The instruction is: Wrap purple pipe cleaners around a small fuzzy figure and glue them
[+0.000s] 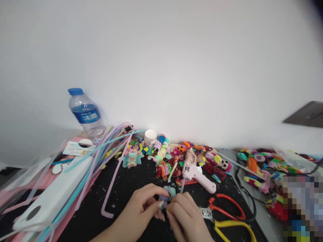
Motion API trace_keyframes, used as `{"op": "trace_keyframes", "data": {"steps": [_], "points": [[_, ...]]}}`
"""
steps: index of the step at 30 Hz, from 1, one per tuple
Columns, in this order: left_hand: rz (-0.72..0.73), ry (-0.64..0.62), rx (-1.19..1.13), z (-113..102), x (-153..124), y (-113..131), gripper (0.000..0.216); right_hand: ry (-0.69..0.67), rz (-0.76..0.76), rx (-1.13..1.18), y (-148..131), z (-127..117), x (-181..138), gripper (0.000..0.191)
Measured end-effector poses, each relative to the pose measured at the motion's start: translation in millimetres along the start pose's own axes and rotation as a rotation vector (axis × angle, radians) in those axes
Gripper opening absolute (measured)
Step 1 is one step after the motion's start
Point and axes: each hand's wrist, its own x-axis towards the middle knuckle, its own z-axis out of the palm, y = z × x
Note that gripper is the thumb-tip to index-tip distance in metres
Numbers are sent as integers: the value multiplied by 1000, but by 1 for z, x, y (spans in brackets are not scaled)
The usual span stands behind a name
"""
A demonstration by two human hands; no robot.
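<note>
1. Toy (168, 191), small, fuzzy, lavender and teal with a dark part; located low at the centre, between the two hands, above the black surface (126, 190).
2. Left hand (141, 210): thumb and forefinger pinched on the toy.
3. Right hand (186, 215): fingers bent, fingertips gripping the toy from the other side.
4. Glue gun (200, 176), pale pink; lying just beyond the right hand.
5. Scissors (227, 206), one handle red, one yellow; beside the right hand, blades partly hidden.
6. Fuzzy figures (163, 153), many colours; heaped along the wall.
7. Cup (150, 137), white; among the figures.
8. Sticks (78, 189), pastel, bundled; at left.
9. Bottle (85, 112), clear, blue cap; tilted, near the wall.
</note>
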Motion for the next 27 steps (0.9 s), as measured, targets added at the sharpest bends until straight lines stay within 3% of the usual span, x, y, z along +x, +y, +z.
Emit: {"op": "trace_keyframes", "data": {"steps": [6, 10, 14, 17, 21, 27], "points": [[-41, 24, -38, -3, 2, -2, 18, -21, 81, 110, 5, -11, 1, 14], [-82, 62, -129, -6, 4, -6, 22, 150, 202, 61, 21, -16, -2, 15], [-59, 131, -244, -8, 6, -9, 21, 303, 340, -188, 43, -19, -2, 27], [-62, 146, -276, -9, 7, -7, 22, 274, 432, -397, 55, -19, -1, 38], [-74, 171, -278, -9, 6, -3, 23, 221, 522, -468, 64, -14, -3, 53], [-80, 212, -268, -10, 7, 0, 25, 141, 579, -476, 70, -14, -6, 51]]}}
